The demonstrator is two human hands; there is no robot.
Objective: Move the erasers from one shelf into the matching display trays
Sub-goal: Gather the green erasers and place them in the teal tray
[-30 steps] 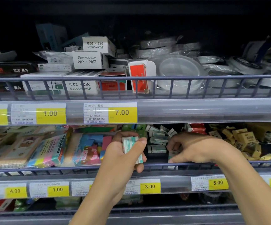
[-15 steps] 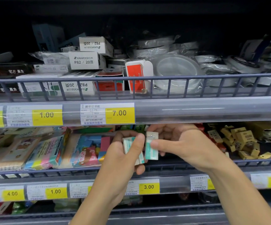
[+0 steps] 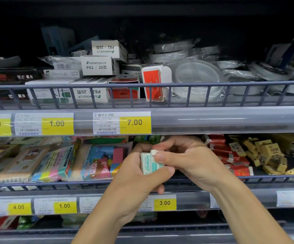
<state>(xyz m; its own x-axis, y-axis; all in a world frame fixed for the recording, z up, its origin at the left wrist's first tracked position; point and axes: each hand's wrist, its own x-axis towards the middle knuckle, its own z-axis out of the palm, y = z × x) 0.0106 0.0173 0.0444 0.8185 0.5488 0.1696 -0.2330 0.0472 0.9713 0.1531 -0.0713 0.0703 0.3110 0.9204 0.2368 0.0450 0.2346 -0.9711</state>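
My left hand [image 3: 133, 175] grips a small stack of white-and-teal erasers [image 3: 149, 163] in front of the middle shelf. My right hand [image 3: 188, 159] pinches one more eraser of the same kind against that stack from the right. Both hands hang just above the shelf's wire rail [image 3: 54, 184]. The erasers lying on the shelf behind my hands are hidden.
Colourful eraser packs [image 3: 93, 161] lie to the left on the middle shelf, red packs [image 3: 230, 155] and small yellow boxed erasers [image 3: 266, 154] to the right. The shelf above holds white boxes [image 3: 99, 66] and wrapped tape rolls [image 3: 197, 76]. Price tags [image 3: 164, 203] line the shelf fronts.
My right hand picked an eraser from the shelf, carried it left, and now presses it against the stack in my left hand. The left hand stayed about where it was.
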